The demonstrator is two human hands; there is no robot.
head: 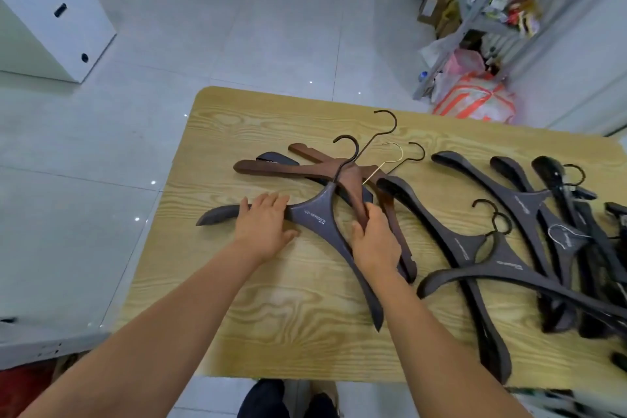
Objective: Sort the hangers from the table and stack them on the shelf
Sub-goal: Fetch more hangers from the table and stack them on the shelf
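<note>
Our two bare forearms reach in over the near edge of the table (271,332). Landmark is the grey hanger (314,219), white lettering, lying flat on the table with its hook pointing away.

- Left hand (264,227): laid flat over the grey hanger's left arm, fingers straight, gripping nothing.
- Right hand (375,241): just right of the grey hanger's neck, fingers curled round one arm of a brown hanger (353,185).
- More brown ones fan out behind the grey hanger; we cannot tell how many.
- Dark hangers (522,204): well right of the grey hanger, heaped and crossing.
- Shelf (488,29): far beyond it to the right, across the floor.

Handling, our guess: stiff, wood-like, fairly light, and the smooth finish may slip. Hooks are likely to snag in the tangle. We would grip at the neck or mid-arm and lift straight up.
</note>
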